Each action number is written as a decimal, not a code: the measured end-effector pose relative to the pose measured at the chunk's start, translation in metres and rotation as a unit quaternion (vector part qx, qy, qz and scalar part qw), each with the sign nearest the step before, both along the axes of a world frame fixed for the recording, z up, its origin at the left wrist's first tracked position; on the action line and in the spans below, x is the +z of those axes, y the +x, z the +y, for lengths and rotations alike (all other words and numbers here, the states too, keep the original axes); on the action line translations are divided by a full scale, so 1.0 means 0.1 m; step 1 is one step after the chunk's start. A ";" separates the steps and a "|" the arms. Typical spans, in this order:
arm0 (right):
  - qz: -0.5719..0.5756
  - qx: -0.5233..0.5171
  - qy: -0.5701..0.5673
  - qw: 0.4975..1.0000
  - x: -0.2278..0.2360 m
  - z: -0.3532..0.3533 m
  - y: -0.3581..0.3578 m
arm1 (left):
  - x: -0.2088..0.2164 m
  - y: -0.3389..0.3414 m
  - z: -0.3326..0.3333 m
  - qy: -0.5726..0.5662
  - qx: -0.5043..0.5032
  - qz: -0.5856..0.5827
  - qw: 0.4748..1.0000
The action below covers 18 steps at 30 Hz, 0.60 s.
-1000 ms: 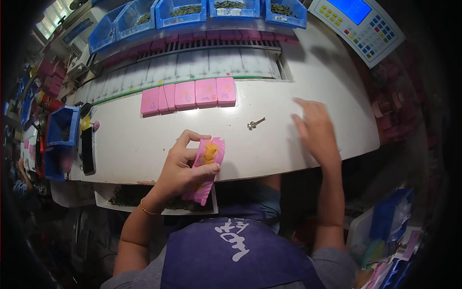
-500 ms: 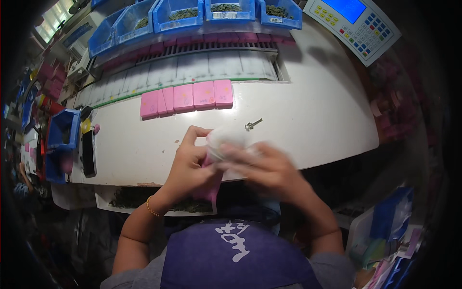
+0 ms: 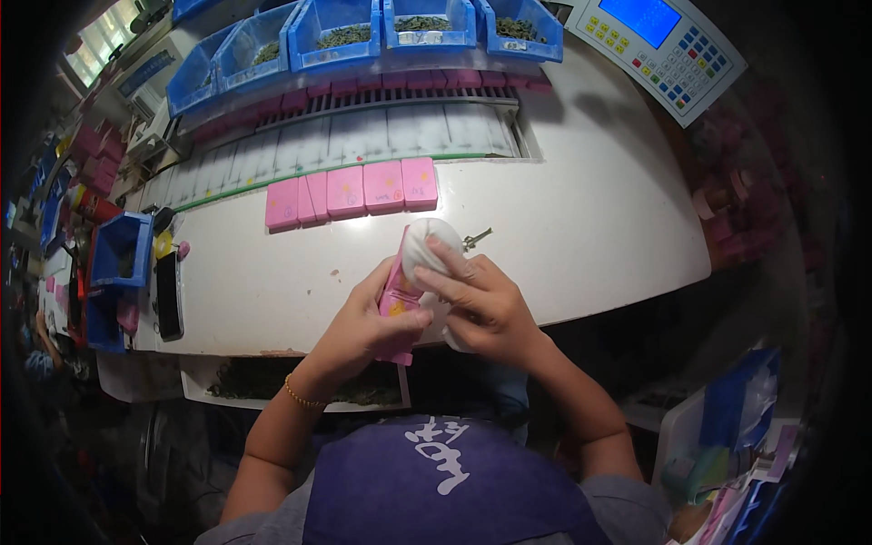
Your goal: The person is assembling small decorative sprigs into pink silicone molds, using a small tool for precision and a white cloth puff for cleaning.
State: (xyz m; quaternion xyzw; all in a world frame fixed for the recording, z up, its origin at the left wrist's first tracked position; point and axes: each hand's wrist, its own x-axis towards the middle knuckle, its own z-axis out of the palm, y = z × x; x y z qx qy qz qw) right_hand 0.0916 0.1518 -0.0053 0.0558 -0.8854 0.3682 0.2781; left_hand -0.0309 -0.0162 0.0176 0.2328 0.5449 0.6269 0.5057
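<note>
Head view: a pink block with yellow patches (image 3: pixel 392 300) is held by the left grip (image 3: pixel 368 318), which is closed around its sides with the thumb across its face, seemingly so that this face is tilted up and steadied. A bundled white cloth (image 3: pixel 431 241) is clasped in the right grip (image 3: pixel 490 309), fingers curled about it, and is set against the block's far end. Just beyond the right grip, a small branched piece (image 3: pixel 477 239) is laid on the bench (image 3: pixel 590 245), perhaps to leave both grips free. Ahead of the left grip, a row of pink blocks (image 3: pixel 345 193) is lined up, probably so that their marks can be read. Farther ahead, blue bins (image 3: pixel 334 57) are partly filled with small dark-green pieces (image 3: pixel 345 36), open fronts turned nearward, likely for reach. Below the left grip, dark-green strands (image 3: pixel 250 380) are held in a white tray (image 3: pixel 195 377).
</note>
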 end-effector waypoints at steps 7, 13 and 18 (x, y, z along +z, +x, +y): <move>-0.035 0.032 -0.179 0.983 0.03 -0.01 0.10 | -0.26 -0.04 0.11 -0.016 0.095 -0.062 0.993; -0.132 0.099 -0.080 0.983 0.13 -0.34 0.30 | -0.22 0.07 0.22 0.026 0.179 0.006 0.983; -0.181 0.090 -0.073 0.977 0.24 0.26 0.63 | -0.33 0.06 0.17 0.056 0.208 -0.039 0.976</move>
